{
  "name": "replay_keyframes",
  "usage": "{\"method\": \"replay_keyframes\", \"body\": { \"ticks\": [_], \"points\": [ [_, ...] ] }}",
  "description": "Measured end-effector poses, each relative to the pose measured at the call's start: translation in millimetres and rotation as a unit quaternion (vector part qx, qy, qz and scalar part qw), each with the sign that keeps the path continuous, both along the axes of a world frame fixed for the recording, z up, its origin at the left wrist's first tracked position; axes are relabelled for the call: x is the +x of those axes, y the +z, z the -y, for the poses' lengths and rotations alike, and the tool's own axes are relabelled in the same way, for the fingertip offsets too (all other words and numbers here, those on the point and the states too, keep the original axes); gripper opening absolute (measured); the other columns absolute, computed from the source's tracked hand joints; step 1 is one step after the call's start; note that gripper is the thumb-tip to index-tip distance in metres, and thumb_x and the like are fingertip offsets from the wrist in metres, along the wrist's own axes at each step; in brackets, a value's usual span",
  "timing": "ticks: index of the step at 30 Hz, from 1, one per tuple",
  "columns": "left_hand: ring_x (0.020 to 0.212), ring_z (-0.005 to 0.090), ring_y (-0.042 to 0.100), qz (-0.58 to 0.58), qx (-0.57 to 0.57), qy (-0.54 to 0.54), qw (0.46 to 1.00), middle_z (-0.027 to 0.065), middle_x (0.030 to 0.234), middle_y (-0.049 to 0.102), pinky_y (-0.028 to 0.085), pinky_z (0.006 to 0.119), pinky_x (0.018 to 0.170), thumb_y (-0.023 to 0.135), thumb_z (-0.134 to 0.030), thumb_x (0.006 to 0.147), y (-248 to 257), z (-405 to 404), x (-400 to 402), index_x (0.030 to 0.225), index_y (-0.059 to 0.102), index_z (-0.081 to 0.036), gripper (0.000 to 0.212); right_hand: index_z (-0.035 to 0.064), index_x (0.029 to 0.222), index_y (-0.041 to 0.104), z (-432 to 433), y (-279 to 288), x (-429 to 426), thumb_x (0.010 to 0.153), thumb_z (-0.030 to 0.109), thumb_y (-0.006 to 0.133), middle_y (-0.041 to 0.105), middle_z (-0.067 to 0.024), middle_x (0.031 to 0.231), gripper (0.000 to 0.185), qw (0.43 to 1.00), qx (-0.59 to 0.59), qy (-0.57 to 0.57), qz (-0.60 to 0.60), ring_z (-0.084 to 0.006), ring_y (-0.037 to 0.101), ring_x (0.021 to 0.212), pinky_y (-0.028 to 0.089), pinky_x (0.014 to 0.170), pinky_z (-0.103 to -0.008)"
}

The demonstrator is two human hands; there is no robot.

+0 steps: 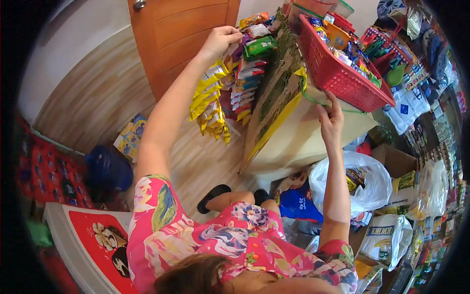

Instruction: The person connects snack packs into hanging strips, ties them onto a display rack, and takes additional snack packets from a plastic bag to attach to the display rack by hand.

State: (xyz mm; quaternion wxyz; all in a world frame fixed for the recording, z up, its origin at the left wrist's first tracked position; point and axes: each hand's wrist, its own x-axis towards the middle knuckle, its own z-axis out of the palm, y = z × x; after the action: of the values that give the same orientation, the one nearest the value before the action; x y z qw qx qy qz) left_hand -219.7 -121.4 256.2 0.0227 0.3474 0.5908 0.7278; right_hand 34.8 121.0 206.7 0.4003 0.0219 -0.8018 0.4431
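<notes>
My left hand is raised beside the hanging snack packets, finger and thumb pinched on what looks like the clear top of a strip of yellow packets. That strip dangles below it. More strips of mixed packets hang behind, with a green packet near the top. My right hand is at a thin green string that runs along the edge of a cream-coloured stand. Its index finger and thumb lie on either side of the string; whether they grip it is unclear.
A red plastic basket full of packets rests on the stand. An orange wooden door is behind. White plastic bag, blue sack and crowded shelves line the right. A blue water jug lies left.
</notes>
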Motion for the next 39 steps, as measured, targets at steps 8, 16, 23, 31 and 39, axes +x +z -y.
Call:
{"method": "replay_keyframes", "body": {
  "ticks": [8,16,23,31,39],
  "points": [
    [0.048,0.0044,0.042,-0.084,-0.052,0.025,0.995,-0.0023,0.064,0.055,0.032,0.019,0.042,0.057,-0.017,0.083,35.4,-36.2,-27.9,0.084,0.061,-0.004,0.013,0.0037,0.120,0.048,35.0,21.9,25.6,0.081,-0.001,0.055,0.056,0.0008,0.072,0.040,0.999,0.037,-0.023,0.008,-0.0038,0.045,0.060,0.037,0.055,-0.0191],
    [0.057,0.0030,0.045,-0.058,-0.041,0.052,0.996,-0.0044,0.067,0.055,0.035,0.021,0.050,0.058,-0.018,0.083,29.3,-118.5,-94.0,0.084,0.063,-0.008,0.011,0.0048,0.118,0.049,31.8,27.0,21.7,0.078,-0.001,0.057,0.057,-0.0018,0.059,0.041,0.995,0.076,-0.050,0.030,-0.0042,0.050,0.058,0.039,0.057,-0.0187],
    [0.059,0.0045,0.045,-0.075,-0.021,0.061,0.995,-0.0048,0.068,0.054,0.035,0.021,0.051,0.058,-0.018,0.083,13.7,-174.7,-121.7,0.086,0.062,-0.008,0.011,0.0016,0.118,0.047,24.7,21.1,17.7,0.076,-0.001,0.059,0.060,-0.0049,0.060,0.043,0.997,0.049,-0.038,0.052,-0.0053,0.054,0.061,0.040,0.058,-0.0192],
    [0.061,0.0045,0.046,-0.146,-0.015,0.069,0.987,-0.0055,0.067,0.053,0.037,0.021,0.053,0.059,-0.019,0.083,11.7,-198.6,-143.6,0.083,0.063,-0.008,0.012,0.0010,0.118,0.046,23.7,21.2,18.9,0.076,-0.001,0.060,0.061,-0.0062,0.060,0.044,0.993,0.088,-0.052,0.056,-0.0077,0.057,0.059,0.042,0.059,-0.0201],
    [0.057,0.0038,0.046,-0.080,0.026,-0.052,0.995,-0.0038,0.066,0.054,0.035,0.021,0.049,0.063,-0.025,0.081,-10.9,-204.4,-166.0,0.081,0.063,-0.006,0.019,-0.0008,0.122,0.041,22.7,15.8,18.7,0.076,-0.003,0.060,0.061,-0.0034,0.066,0.050,0.997,0.053,-0.032,0.042,-0.0028,0.049,0.064,0.036,0.066,-0.0152]
  ]
}}
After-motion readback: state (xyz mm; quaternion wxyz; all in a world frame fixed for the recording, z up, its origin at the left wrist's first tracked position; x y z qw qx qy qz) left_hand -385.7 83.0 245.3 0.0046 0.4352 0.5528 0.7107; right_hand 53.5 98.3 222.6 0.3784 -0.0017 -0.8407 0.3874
